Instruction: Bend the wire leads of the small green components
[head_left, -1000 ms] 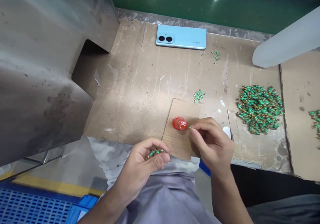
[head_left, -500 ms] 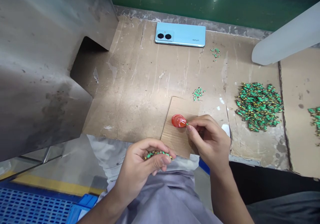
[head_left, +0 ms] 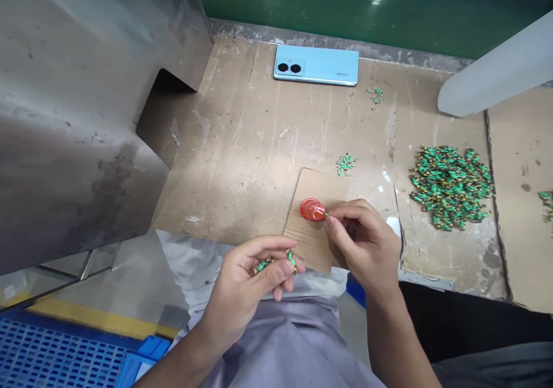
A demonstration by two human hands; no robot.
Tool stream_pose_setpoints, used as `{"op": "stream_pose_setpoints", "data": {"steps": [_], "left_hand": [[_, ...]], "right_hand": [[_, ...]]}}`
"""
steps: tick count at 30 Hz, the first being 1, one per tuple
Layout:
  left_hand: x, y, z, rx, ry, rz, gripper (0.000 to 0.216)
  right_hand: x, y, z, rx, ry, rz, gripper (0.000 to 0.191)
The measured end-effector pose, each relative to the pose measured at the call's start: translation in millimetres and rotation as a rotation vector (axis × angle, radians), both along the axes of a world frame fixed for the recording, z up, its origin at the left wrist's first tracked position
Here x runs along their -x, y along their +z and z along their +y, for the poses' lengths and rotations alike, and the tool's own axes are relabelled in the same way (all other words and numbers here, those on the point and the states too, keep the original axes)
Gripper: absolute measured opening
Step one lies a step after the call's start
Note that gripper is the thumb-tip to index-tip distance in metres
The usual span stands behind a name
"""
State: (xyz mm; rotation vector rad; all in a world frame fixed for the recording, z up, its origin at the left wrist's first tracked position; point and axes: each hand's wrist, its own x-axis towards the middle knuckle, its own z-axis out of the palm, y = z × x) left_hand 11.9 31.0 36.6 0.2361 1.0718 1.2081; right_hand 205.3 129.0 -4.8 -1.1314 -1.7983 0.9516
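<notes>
My left hand is closed around a small bunch of green parts with brass-coloured ends, held over my lap near the bench edge. My right hand pinches a single tiny green part, its tip touching a small red round cap. The cap sits on a loose cardboard piece at the front of the bench.
A large heap of green parts lies to the right, with smaller clusters behind the cap. A light blue phone lies at the back. A grey metal housing stands left, a white tube upper right, a blue crate lower left.
My right hand has brought the pinched green part up to the red cap. My left thumb has shifted the bunch, raising one part at its tip. The view has shifted slightly.
</notes>
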Motion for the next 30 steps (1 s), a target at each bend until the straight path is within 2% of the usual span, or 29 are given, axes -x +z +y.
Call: {"op": "stream_pose_setpoints", "data": {"steps": [4, 7, 12, 14, 20, 30], "left_hand": [[2.0, -0.9, -2.1, 0.007, -0.025, 0.025, 0.024], [4.9, 0.4, -3.2, 0.004, -0.061, 0.096, 0.022], [-0.9, 3.6, -1.1, -0.067, -0.154, 0.535, 0.004], [-8.7, 3.3, 0.3, -0.106, -0.177, 0.61, 0.004], [-28.7, -6.5, 3.5, -0.051, -0.261, 0.538, 0.011], [-27.2, -6.9, 4.8, -0.03, -0.226, 0.519, 0.012]], "right_hand": [[-5.8, 4.2, -1.8, -0.023, -0.024, -0.02, 0.014], [-21.2, 10.2, -2.5, -0.032, -0.014, -0.134, 0.012], [-48.0, 10.8, -5.3, -0.156, 0.066, -0.401, 0.008], [-51.0, 8.0, -7.6, -0.197, 0.095, -0.445, 0.008], [-48.2, 6.6, -13.4, -0.211, 0.159, -0.44, 0.012], [-54.0, 12.0, -29.5, -0.187, 0.273, -0.383, 0.013]]}}
